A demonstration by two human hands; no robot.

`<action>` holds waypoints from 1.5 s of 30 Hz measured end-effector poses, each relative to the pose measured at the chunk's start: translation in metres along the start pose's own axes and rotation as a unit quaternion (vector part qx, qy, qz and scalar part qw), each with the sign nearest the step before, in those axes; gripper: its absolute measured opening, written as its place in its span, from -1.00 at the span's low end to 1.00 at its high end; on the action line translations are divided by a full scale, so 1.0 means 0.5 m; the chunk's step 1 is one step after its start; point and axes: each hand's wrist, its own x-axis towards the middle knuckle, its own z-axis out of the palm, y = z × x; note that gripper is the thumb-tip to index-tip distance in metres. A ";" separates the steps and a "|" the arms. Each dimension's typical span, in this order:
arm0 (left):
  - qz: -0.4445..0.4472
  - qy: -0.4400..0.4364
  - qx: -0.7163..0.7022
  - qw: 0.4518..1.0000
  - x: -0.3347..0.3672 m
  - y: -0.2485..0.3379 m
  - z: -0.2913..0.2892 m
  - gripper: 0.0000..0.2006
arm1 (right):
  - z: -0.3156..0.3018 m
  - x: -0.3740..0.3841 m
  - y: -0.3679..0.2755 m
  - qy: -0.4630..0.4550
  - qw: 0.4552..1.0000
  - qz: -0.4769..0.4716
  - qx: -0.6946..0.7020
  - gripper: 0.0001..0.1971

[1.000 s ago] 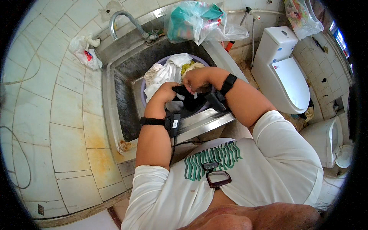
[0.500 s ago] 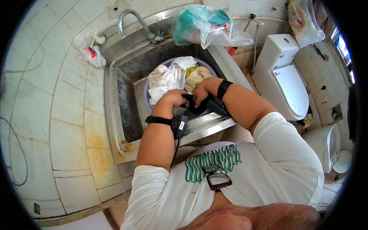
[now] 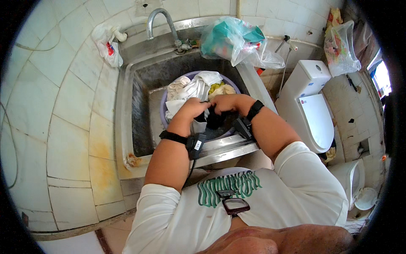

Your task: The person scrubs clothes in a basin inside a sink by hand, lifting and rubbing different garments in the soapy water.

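A purple basin (image 3: pixel 162 111) stands in the metal sink, filled with wet-looking laundry. White cloth (image 3: pixel 198 88) heaps up at its far side, with a cream and yellow cloth (image 3: pixel 223 91) to the right. Over the near part of the basin, my left hand (image 3: pixel 195 108) and my right hand (image 3: pixel 224 103) are closed on a black cloth (image 3: pixel 216 120). It hangs down between them into the basin. The fingertips are partly hidden, and which garment the black cloth is I cannot make out.
The steel sink (image 3: pixel 123 122) has a curved faucet (image 3: pixel 163 21) at its back. A plastic bag with green contents (image 3: pixel 232 40) lies on the back right corner. Farther right stands a white toilet (image 3: pixel 315 118); a small white bag (image 3: pixel 105 44) hangs on the tiled wall.
My hands have come closer together and lifted the black cloth slightly, so more of it shows. The whole view has shifted a little.
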 end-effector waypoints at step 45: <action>0.040 0.033 -0.684 0.727 -0.037 0.075 0.043 -0.46 | -0.007 -0.010 -0.103 0.512 0.853 -0.075 0.072 -0.71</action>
